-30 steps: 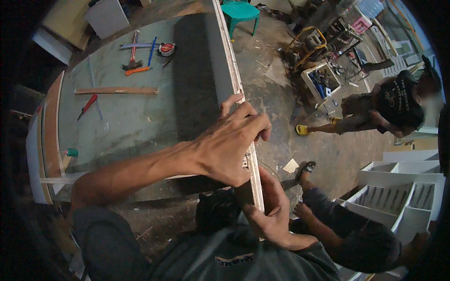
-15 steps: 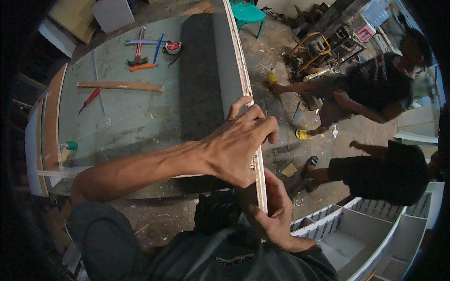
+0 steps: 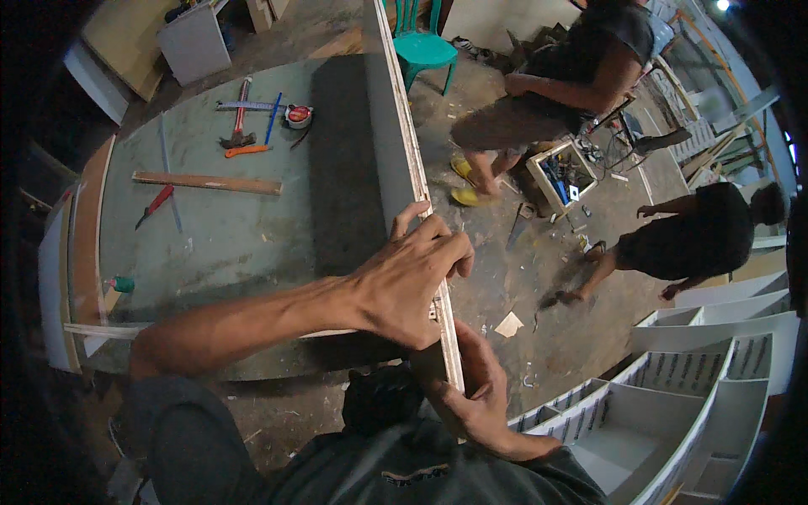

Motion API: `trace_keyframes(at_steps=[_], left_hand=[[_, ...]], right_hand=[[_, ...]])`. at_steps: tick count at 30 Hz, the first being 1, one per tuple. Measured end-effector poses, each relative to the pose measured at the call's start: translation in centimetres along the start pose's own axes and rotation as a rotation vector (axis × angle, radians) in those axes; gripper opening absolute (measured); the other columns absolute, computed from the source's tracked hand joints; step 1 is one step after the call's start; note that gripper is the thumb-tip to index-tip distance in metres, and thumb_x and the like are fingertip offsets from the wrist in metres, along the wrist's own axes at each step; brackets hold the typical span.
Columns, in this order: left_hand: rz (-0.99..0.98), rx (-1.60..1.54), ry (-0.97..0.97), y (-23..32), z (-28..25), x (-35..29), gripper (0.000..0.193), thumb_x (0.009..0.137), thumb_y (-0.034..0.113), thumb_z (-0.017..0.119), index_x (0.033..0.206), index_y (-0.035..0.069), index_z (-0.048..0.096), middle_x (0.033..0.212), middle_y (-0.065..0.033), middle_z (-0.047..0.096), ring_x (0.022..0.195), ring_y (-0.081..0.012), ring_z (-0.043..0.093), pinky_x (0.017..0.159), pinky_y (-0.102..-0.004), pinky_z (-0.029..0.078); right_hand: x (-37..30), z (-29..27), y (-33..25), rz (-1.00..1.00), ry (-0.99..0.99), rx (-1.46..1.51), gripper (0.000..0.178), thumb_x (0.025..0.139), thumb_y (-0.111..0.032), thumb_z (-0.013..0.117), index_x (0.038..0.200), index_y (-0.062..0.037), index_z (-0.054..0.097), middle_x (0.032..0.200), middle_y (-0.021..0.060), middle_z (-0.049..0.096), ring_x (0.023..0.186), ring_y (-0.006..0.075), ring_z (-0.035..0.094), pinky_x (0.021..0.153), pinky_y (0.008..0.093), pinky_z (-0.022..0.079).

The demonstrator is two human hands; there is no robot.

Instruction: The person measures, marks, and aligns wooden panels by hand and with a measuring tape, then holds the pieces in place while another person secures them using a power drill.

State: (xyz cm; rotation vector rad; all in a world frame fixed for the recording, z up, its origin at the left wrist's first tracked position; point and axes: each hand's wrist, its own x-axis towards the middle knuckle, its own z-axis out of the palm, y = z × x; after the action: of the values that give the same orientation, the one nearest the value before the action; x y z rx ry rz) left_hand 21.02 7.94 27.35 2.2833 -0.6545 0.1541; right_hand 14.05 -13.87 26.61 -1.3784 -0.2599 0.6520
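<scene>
A long board panel (image 3: 411,145) stands on edge, its pale layered rim running from the top of the view down toward my body. My left hand (image 3: 408,282) reaches across from the left and lies over this rim, its fingers bent around the far side. Closer to me, my right hand (image 3: 481,391) grips the panel's near end from the right, thumb on one side and fingers on the other. The fingertips of both hands are partly hidden. Below the left forearm, a light strip of another board edge (image 3: 337,332) meets the panel.
On the green-grey work surface (image 3: 236,227) lie a hammer (image 3: 240,126), tape measure (image 3: 297,116), orange-handled tool (image 3: 247,151), wooden strip (image 3: 206,183) and red cutter (image 3: 156,204). Two people move about on the right, near a tool box (image 3: 562,178). White cabinet frames (image 3: 665,412) stand lower right.
The head view has shifted, so the panel and hands appear further left. Both hands keep their hold on the panel. The two people have changed position, and the tool box has come into sight.
</scene>
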Motion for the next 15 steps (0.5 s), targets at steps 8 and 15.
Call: trace_keyframes(at_steps=[8,15], left_hand=[[0.015,-0.015,0.006,-0.08,0.04,-0.05,0.049,0.061,0.029,0.074,0.099,0.007,0.052,0.09,-0.0049,0.05,0.102,-0.0257,0.049,0.11,-0.0549,0.017],[0.009,-0.028,0.006,-0.07,0.02,-0.02,0.049,0.06,0.023,0.073,0.1,0.007,0.051,0.09,-0.0045,0.051,0.102,-0.0257,0.049,0.11,-0.0548,0.017]], right_hand=[[0.11,0.27,-0.08,0.025,0.015,0.029,0.075,0.084,-0.001,0.063,0.15,0.0046,0.028,0.15,0.0178,0.04,0.141,0.0287,0.039,0.118,0.0432,0.027],[0.17,0.12,0.06,-0.019,0.008,-0.014,0.076,0.082,0.0,0.062,0.15,0.0043,0.029,0.149,0.0173,0.041,0.14,0.0282,0.04,0.117,0.0426,0.028]])
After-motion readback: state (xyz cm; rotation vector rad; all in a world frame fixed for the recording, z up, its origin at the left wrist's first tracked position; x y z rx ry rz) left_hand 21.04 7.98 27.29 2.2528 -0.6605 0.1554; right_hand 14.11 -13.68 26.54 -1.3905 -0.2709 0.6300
